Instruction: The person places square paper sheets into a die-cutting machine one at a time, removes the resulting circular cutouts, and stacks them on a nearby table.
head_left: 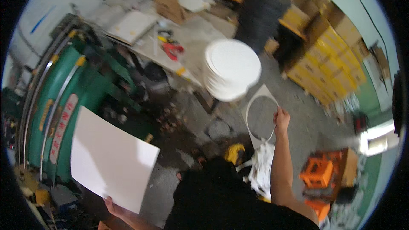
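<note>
My left hand grips the lower edge of a large white sheet, thumb on top and the other fingers hidden beneath. The sheet is held slightly bowed in front of a green machine. My right hand is stretched forward, closed on the narrow rim of a white sheet with a big round hole. Grey floor shows through the hole. Beyond it, a tall stack of white discs stands at the worktable's corner.
The worktable holds red-handled tools and white sheets. Taped cartons are piled at far right, beside a dark stack. Orange stools stand right; a white bag lies near my right forearm.
</note>
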### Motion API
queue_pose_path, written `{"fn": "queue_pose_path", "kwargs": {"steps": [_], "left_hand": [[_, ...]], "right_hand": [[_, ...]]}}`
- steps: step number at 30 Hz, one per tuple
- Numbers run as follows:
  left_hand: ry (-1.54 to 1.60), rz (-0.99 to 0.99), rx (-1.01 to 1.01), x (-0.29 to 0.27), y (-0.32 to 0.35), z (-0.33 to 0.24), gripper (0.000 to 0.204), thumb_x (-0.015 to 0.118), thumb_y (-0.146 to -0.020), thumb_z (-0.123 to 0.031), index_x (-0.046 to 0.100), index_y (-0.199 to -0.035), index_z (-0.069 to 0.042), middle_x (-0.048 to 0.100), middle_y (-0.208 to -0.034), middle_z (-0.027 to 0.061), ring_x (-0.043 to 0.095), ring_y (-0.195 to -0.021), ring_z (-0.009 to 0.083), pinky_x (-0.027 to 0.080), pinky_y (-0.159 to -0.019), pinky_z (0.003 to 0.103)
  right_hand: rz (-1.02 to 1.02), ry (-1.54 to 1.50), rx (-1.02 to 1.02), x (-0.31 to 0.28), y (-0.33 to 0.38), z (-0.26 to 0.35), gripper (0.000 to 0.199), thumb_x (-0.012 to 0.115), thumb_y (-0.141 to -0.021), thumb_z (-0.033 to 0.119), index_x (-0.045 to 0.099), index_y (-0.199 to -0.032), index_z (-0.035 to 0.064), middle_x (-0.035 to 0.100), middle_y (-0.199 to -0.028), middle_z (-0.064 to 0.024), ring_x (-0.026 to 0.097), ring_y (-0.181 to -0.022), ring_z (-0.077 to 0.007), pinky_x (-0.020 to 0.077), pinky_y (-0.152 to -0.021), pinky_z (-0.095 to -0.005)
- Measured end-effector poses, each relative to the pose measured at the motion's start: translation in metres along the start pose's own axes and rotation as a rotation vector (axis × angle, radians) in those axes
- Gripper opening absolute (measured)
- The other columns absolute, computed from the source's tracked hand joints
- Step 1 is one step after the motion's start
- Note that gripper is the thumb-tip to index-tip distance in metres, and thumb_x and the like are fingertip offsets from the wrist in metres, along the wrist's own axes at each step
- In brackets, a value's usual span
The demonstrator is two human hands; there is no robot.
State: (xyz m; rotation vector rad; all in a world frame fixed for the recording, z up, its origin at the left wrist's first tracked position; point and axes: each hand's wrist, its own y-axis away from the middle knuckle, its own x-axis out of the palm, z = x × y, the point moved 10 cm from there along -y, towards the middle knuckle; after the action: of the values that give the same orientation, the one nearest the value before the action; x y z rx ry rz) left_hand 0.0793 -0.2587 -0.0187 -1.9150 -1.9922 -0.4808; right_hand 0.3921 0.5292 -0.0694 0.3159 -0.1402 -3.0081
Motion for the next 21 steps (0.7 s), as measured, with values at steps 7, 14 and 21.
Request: {"fn": "queue_pose_path", "kwargs": {"steps": [7, 14, 21], "left_hand": [[-0.016, 0.173, -0.296, 0.074, -0.017, 0.022, 0.082, 0.062, -0.074, -0.026, 0.027, -0.143, 0.000, 0.048, -0.123, 0.0235, 0.055, -0.109, 0.0389, 0.052, -0.088, 0.050], [0.107, 0.214, -0.441, 0.105, -0.012, 0.039, 0.077, 0.064, -0.063, -0.010, 0.039, -0.135, 0.004, 0.054, -0.122, 0.0204, 0.056, -0.110, 0.0364, 0.050, -0.092, 0.050], [0.242, 0.178, -0.669, 0.135, 0.032, 0.044, 0.045, 0.066, -0.082, 0.001, 0.052, -0.125, -0.005, 0.062, -0.115, 0.0102, 0.059, -0.107, 0.0228, 0.048, -0.093, 0.040]], "right_hand": [[-0.309, 0.451, -0.077, -0.185, 0.109, 0.011, 0.026, 0.057, -0.095, 0.023, 0.065, -0.104, 0.0001, 0.060, -0.068, -0.0052, 0.054, -0.051, -0.0115, 0.0422, -0.046, -0.0269], [-0.089, 1.232, 0.095, -0.172, 0.176, -0.134, 0.041, 0.062, -0.079, 0.026, 0.062, -0.107, -0.0044, 0.065, -0.102, -0.0268, 0.063, -0.098, -0.0402, 0.0481, -0.088, -0.0478], [1.202, 0.047, 0.358, 0.160, 0.348, -0.045, 0.043, 0.064, -0.088, 0.000, 0.051, -0.128, -0.0028, 0.061, -0.118, -0.0121, 0.059, -0.108, -0.0218, 0.0480, -0.091, -0.0351]]}}
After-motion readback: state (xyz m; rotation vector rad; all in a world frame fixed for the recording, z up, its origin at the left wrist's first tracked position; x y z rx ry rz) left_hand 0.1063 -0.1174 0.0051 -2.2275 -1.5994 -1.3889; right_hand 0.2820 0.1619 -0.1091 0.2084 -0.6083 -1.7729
